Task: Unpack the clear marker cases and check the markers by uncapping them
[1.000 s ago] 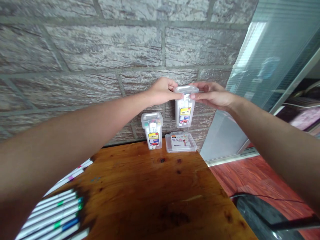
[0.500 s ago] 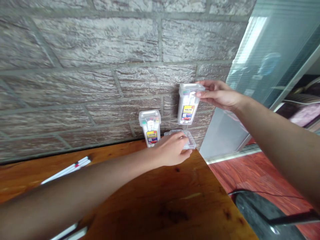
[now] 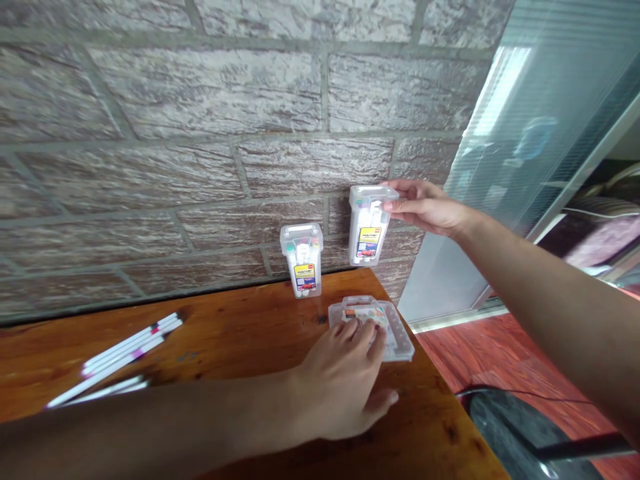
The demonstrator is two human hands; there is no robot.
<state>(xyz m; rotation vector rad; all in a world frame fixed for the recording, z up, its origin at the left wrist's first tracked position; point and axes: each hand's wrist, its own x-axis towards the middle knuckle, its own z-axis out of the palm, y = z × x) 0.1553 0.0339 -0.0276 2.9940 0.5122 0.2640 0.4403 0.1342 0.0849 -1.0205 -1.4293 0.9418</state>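
Note:
My right hand (image 3: 425,207) pinches the top of a clear plastic marker box (image 3: 368,228) with a yellow label, holding it upright at the table's back right corner by the wall. My left hand (image 3: 345,380) lies on the wooden table (image 3: 240,347) with its fingertips spread on a flat clear case (image 3: 387,323) that lies near the right edge. A second upright marker box (image 3: 301,259) with white markers stands against the brick wall, untouched, left of the held one.
Several white markers (image 3: 125,350) with coloured bands lie loose on the table's left side. The table's right edge drops to a red wood floor (image 3: 480,347). A dark chair (image 3: 525,427) stands below right. A glass partition (image 3: 525,133) rises on the right.
My left hand let go of the held box, came down onto the flat case and slid it toward me. My right hand lowered the box slightly.

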